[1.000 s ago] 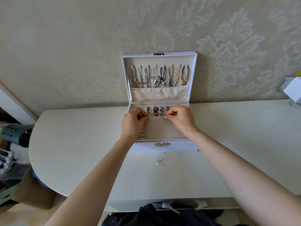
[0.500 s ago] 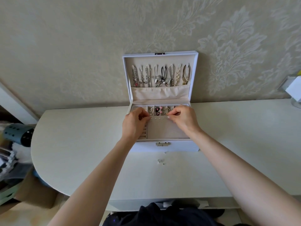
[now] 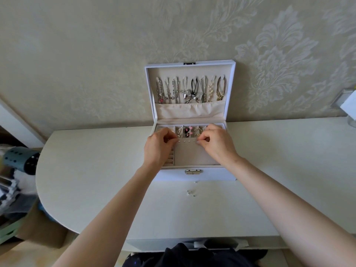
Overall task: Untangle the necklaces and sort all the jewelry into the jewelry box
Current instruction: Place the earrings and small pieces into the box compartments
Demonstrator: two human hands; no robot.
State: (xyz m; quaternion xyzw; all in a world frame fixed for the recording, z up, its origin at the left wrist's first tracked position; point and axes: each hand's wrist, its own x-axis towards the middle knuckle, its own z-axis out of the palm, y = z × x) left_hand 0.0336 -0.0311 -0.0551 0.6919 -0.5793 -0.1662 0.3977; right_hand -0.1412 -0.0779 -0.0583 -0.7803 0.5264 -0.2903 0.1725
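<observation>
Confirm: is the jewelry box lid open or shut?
Open: the lid stands upright against the wall, necklaces hanging inside, tray compartments exposed below.

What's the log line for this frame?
stage: sorting studs | left hand: pinches stud row left end | right hand: pinches right end | jewelry box: open | loose pieces: on table

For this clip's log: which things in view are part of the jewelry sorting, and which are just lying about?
In the job: jewelry box, necklaces hung in its lid, row of stud earrings, small loose pieces on the table, left hand, right hand.
Lying about: teal hair dryer, white object at right edge.
</observation>
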